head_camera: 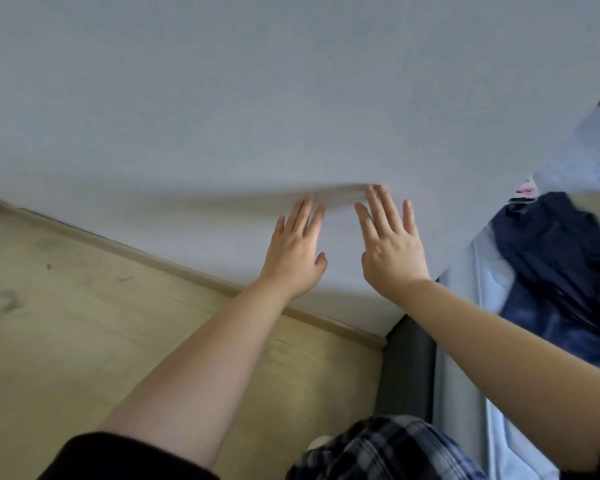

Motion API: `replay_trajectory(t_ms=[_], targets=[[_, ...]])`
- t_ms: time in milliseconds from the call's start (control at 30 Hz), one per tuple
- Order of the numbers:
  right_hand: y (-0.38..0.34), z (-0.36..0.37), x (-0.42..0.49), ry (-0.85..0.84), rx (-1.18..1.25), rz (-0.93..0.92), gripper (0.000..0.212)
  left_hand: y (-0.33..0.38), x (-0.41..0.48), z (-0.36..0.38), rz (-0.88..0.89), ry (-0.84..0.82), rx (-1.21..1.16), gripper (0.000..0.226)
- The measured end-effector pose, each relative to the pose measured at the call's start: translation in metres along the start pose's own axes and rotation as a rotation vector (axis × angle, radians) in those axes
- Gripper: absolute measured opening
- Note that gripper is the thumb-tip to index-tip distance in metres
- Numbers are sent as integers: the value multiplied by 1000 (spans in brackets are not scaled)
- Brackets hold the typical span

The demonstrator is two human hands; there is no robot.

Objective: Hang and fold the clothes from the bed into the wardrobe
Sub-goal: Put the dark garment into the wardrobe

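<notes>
Both my hands are stretched out in front of me with straight, spread fingers and hold nothing. My left hand (297, 247) and my right hand (390, 244) are side by side in front of a plain grey-white wall (257, 98). At the right edge lies a dark navy garment (565, 268) on the pale blue sheet of the bed (465, 341). A small pink and white piece of cloth (525, 191) shows just beyond it. No wardrobe is in view.
Light wooden floor (101, 323) fills the lower left, with a baseboard (174, 265) running along the wall. The bed's dark grey frame (409, 368) stands at the wall corner. My plaid shorts (378, 452) show at the bottom.
</notes>
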State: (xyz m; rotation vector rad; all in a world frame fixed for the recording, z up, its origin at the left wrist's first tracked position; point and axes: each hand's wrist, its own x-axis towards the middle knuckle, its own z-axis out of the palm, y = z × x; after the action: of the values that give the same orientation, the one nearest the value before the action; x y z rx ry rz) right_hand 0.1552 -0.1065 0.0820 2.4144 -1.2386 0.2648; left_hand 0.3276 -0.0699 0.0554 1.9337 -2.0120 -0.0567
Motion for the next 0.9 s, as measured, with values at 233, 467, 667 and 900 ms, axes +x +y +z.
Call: replay_trajectory(t_ms=[233, 467, 667, 900], targets=[[104, -8, -86, -118, 29, 33, 66, 128, -1, 7, 34, -62, -6, 78], [186, 23, -177, -312, 122, 331, 71, 238, -3, 58, 116, -100, -48, 74], [214, 69, -273, -624, 568, 639, 79, 310, -39, 141, 21, -326, -271, 73], [224, 96, -276, -547, 627, 732, 59, 317, -76, 195, -59, -437, -364, 77]])
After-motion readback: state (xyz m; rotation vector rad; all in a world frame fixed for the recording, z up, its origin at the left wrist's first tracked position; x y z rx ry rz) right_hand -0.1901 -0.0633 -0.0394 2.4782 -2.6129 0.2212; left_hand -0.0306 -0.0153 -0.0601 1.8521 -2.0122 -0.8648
